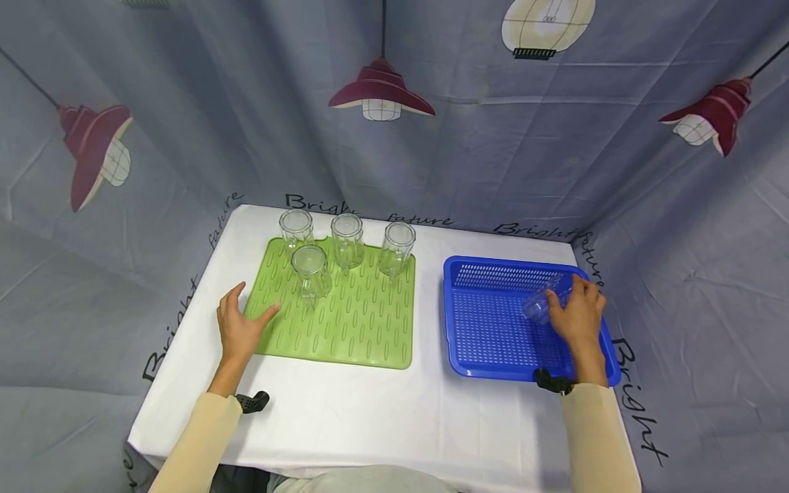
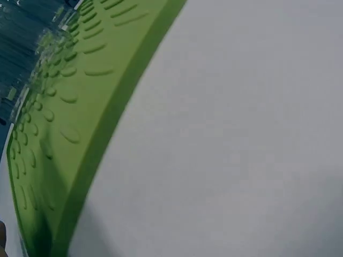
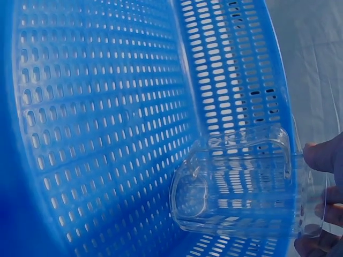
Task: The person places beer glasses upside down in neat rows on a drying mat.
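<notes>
My right hand (image 1: 578, 313) reaches into the blue basket (image 1: 493, 373) and grips a clear glass mug (image 1: 537, 308). In the right wrist view the mug (image 3: 246, 187) lies tilted along the basket's slotted side, its handle uppermost, with thumb and fingertips (image 3: 321, 155) around its right end. Over the left edge of a green mat (image 1: 364, 335), my left hand (image 1: 240, 329) is held with thumb and fingers spread, holding nothing. Several clear glass mugs stand on the mat's back part; the nearest mug (image 1: 311, 270) is just beyond the left hand. In the left wrist view, only a fingertip shows.
A white cloth (image 1: 382, 418) covers the table under mat and basket. Grey patterned curtains (image 1: 468, 150) hang close behind the table and on both sides. The basket's right rim reaches the table's right edge.
</notes>
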A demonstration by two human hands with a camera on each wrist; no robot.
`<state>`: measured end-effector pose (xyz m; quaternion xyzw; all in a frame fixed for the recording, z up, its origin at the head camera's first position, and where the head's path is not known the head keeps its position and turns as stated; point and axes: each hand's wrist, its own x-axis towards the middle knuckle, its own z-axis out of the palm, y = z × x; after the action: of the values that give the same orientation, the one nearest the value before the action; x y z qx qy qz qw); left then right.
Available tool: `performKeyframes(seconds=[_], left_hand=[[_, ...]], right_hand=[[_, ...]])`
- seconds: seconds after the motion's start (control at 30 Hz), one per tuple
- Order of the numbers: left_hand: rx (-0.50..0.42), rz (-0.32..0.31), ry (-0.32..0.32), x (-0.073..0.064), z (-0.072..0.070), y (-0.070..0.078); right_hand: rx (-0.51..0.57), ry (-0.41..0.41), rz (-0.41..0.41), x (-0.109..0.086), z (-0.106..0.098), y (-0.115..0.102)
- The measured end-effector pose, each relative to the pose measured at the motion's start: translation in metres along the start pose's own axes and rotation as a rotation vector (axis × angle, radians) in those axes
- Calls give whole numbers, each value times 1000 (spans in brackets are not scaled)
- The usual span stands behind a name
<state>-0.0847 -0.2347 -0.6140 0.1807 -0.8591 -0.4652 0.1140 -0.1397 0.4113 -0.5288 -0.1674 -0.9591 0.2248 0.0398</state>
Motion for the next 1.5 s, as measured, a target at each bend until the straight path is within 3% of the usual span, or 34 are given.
performKeyframes(seconds=[0.27,0.53,0.7,1.5], left_hand=[[91,-58,-101,-2,3,-16],[201,29,-180,-4,7,-23],[257,94,-183,-4,9,-29],[291,76,-199,-2,10,-28]], right_hand=[[5,-15,18,-1,0,-1],[-2,-17,17,0,0,0],[-7,-16,12,1,2,1],[25,23,8,1,4,6]])
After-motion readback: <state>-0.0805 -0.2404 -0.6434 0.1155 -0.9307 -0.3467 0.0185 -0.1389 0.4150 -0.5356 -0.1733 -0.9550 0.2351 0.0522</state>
